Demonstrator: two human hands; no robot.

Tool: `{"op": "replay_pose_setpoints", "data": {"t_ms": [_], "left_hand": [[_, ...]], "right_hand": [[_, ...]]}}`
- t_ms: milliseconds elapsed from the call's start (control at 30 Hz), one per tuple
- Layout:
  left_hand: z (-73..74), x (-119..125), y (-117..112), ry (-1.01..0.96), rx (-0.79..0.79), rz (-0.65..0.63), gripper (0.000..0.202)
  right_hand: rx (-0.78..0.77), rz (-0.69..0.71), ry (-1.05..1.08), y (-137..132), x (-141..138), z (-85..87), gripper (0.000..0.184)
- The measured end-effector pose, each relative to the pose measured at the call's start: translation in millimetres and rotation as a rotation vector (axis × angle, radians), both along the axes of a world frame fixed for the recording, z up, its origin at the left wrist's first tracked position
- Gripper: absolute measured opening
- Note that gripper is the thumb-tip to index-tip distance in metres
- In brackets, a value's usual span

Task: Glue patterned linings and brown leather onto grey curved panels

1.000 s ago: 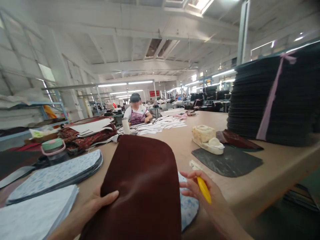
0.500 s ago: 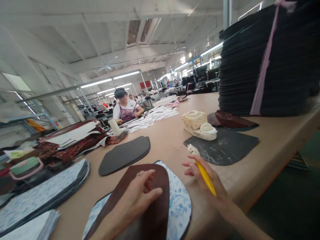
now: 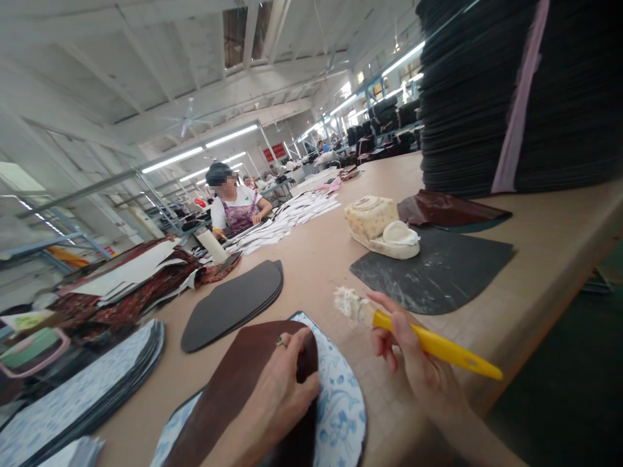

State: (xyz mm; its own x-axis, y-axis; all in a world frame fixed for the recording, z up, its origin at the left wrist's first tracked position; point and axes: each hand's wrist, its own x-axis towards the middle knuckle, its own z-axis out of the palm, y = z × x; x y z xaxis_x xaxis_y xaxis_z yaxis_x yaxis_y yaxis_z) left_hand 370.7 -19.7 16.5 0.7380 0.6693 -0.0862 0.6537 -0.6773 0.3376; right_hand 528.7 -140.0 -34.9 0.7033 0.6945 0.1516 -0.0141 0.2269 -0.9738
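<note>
My right hand (image 3: 413,350) holds a yellow-handled brush (image 3: 438,347), its pale bristles caked with white paste and pointing left, above the table. Under my left hand (image 3: 280,376) lies a dark brown leather piece (image 3: 233,383); the fingers and thumb close on its right edge. Beneath the leather is a blue-and-white floral panel (image 3: 341,395), showing at both sides. Beyond the brush, a cream block-shaped holder (image 3: 372,220) with a round white lid-like part rests on a smeared dark grey sheet (image 3: 438,272).
A tall black stack (image 3: 467,110) tied with a pink strip stands at the right. Grey cut pieces (image 3: 233,305) and stacked floral panels (image 3: 92,383) lie to the left. A co-worker (image 3: 236,201) sits across the table by white strips (image 3: 292,220). The table edge (image 3: 549,292) runs along the right.
The brush has swung from upright-looking to lying across my right hand, bristles now leftward. My left fingers have come down and closed at the leather's right edge. The view has shifted slightly.
</note>
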Motion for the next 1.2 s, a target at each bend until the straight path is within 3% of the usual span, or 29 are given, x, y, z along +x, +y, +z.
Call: {"op": "replay_pose_setpoints", "data": {"t_ms": [200,333,667,767,833,967,1100,1200], "left_hand": [[4.4,-2,3,0.003,-0.096,-0.010,0.056],[8.1,5,-1,0.066,-0.069,0.012,0.064],[1.8,4,6,0.010,-0.052,-0.047,0.051],[1.6,4,10,-0.072,-0.164,-0.052,0.053],[1.6,3,15,-0.194,-0.335,-0.025,0.051],[-0.2,-2,26,-0.459,-0.672,0.143,0.059],[-7.9,-3,33,-0.555,-0.767,0.206,0.066],[-15.3,-2,35,-0.599,-0.786,0.205,0.067]], "right_hand": [[0.052,0.040,0.166,6,5,-0.3,0.061],[0.098,0.070,0.169,10,7,-3.8,0.056],[0.047,0.012,0.194,5,6,-4.4,0.062],[0.009,0.011,0.160,4,6,-3.9,0.063],[0.001,0.003,0.154,4,6,-2.7,0.062],[0.026,-0.020,0.184,6,5,-2.9,0.056],[0.055,-0.010,0.164,7,5,-8.7,0.052],[-0.008,-0.017,0.027,4,3,-6.2,0.049]]}}
